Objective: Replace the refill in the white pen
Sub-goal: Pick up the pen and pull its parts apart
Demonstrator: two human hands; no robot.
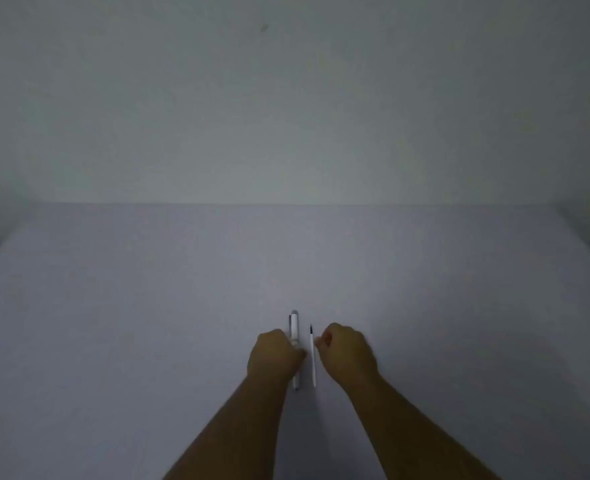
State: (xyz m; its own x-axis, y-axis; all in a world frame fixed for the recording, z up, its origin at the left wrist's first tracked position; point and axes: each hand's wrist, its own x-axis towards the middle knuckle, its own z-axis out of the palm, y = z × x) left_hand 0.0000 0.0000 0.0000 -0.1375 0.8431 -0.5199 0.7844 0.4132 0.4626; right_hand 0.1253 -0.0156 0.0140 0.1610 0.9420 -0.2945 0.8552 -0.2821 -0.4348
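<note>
Bare room (kind unclear): plain wall [286, 98], pale table [113, 323].

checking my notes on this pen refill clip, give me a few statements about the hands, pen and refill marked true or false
1. The white pen lies on the table by the left hand. True.
2. The refill lies left of the pen. False: it lies to the pen's right, apart from it.
3. The right hand is held high above the wall line. False: it is low over the table, beside the refill.
4. Pen and refill lie roughly parallel. True.
5. The refill's dark tip points away from the person. True.
</note>
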